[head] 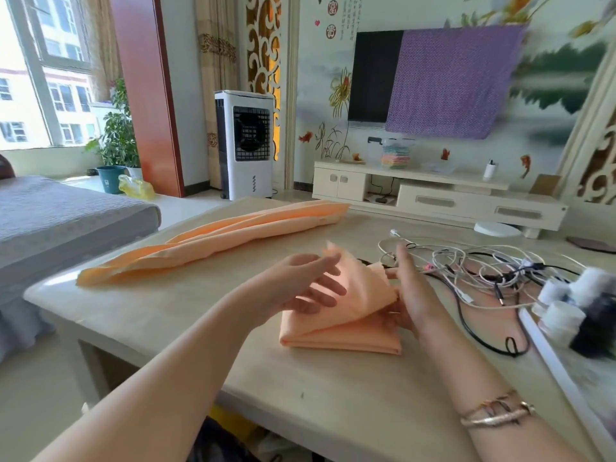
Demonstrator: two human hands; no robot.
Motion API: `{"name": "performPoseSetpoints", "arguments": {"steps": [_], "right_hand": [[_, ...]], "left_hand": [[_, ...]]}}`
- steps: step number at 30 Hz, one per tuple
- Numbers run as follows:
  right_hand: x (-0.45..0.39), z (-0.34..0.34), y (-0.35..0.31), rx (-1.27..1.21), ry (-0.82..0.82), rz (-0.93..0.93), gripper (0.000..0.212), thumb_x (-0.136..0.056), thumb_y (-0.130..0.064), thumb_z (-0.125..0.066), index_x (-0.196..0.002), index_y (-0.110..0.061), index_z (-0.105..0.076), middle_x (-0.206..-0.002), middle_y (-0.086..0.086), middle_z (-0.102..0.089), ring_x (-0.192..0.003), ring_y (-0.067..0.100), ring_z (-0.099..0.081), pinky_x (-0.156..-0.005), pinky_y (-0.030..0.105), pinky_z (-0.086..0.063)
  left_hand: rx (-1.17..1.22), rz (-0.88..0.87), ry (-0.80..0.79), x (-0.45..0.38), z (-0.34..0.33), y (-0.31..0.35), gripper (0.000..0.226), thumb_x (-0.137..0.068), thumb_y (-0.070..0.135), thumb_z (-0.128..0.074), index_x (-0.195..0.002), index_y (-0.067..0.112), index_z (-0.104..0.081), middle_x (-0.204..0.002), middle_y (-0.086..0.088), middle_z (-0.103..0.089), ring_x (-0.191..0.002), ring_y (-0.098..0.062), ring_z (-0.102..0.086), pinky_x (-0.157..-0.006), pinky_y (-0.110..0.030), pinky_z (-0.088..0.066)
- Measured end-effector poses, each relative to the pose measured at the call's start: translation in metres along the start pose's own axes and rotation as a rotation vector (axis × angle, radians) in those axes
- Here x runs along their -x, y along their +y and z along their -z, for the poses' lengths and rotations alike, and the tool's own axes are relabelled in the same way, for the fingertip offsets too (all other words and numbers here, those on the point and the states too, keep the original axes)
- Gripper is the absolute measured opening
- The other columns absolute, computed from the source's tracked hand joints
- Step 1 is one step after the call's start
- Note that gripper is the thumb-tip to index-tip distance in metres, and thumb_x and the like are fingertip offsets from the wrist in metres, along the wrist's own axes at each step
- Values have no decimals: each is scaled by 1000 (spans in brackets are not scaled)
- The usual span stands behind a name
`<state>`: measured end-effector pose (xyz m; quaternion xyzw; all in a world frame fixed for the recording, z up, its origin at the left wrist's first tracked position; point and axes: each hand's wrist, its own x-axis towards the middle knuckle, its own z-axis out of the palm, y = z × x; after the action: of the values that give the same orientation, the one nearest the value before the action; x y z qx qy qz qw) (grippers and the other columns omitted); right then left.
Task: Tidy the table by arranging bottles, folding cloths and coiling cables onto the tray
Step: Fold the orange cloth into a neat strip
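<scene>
Right hand [408, 295] pins the folded edge of the small orange cloth [346, 315] on the surface [206, 311] so the flat, empty left hand [310, 285] can smooth the raised flap.

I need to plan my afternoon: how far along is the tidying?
Done: bottles stand on the tray. In hand: both hands, left and right, are folding an orange cloth. Left: the long cloth is unfolded and the cables lie tangled.
</scene>
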<state>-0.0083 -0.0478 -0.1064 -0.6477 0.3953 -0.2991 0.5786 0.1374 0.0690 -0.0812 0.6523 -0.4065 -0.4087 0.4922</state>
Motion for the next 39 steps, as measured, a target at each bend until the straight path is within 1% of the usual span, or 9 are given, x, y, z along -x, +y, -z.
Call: {"name": "performPoseSetpoints", "arguments": {"steps": [3,8,13,18,21,27,32,35,39], "right_hand": [[6,7,-3,94,-70,-23,67,-88,-71,-34,-84,-14,-67,-65,9,-62,-52,24,-61,-47,25,-36],[15,7,-4,308,-168,47,10,-94,-21,-53,-87,-17,-59,-66,1,-63,-43,14,-60,-44,18,-35],[23,13,-10,308,-401,56,21,-92,0,-45,-99,-15,-57,-78,1,-66,-51,14,-64,-46,19,-44],[12,18,-5,317,-174,-52,21,-98,-34,-49,-93,-17,-62,-66,-2,-62,-50,14,-59,-51,19,-40],[-4,19,6,380,-10,-4,26,-99,-27,-48,-79,-16,-61,-60,0,-51,-54,15,-48,-53,23,-33],[-14,12,15,314,33,25,12,-94,-16,-57,-96,-14,-69,-66,3,-59,-55,16,-50,-51,25,-39],[-18,10,18,276,64,14,24,-92,-15,-56,-70,-20,-64,-75,10,-64,-68,21,-55,-61,28,-42],[-21,13,21,387,140,71,11,-90,-22,-58,-84,-16,-66,-80,8,-70,-69,21,-61,-65,26,-45],[-12,17,20,613,198,111,36,-94,-46,-47,-76,-15,-55,-56,3,-64,-52,15,-60,-54,24,-40]], "left_hand": [[-267,-140,118,-2,-4,-4,35,-98,42,-47,-102,15,-69,-95,4,-73,-79,-10,-62,-72,-23,-48],[-777,-345,227,-10,-1,-27,37,-97,46,-44,-127,29,-56,-134,10,-53,-124,-12,-45,-103,-31,-37],[-906,-292,100,-7,-6,-41,57,-94,60,-31,-146,37,-32,-155,14,-25,-144,-11,-20,-119,-36,-16],[-1063,-297,-26,-5,-12,-43,69,-85,74,-14,-148,45,-21,-157,20,-16,-146,-8,-10,-120,-38,-5],[-1114,-342,-76,-4,-17,-41,70,-85,74,-21,-149,46,-16,-157,23,-12,-146,-4,-4,-119,-36,1],[-1153,-435,-148,0,-23,-43,49,-99,56,-18,-147,52,-9,-155,28,-5,-146,-2,2,-117,-34,4],[-1191,-495,-177,4,-23,-43,46,-100,53,-20,-143,60,-4,-156,28,2,-146,-2,4,-118,-37,0],[-1217,-487,-193,3,-25,-43,46,-100,52,-21,-144,59,-7,-157,26,0,-147,-5,3,-118,-39,-2],[-1215,-454,-208,0,-25,-46,45,-99,55,-22,-143,58,-15,-156,25,-9,-147,-4,-2,-119,-43,-4]]}}
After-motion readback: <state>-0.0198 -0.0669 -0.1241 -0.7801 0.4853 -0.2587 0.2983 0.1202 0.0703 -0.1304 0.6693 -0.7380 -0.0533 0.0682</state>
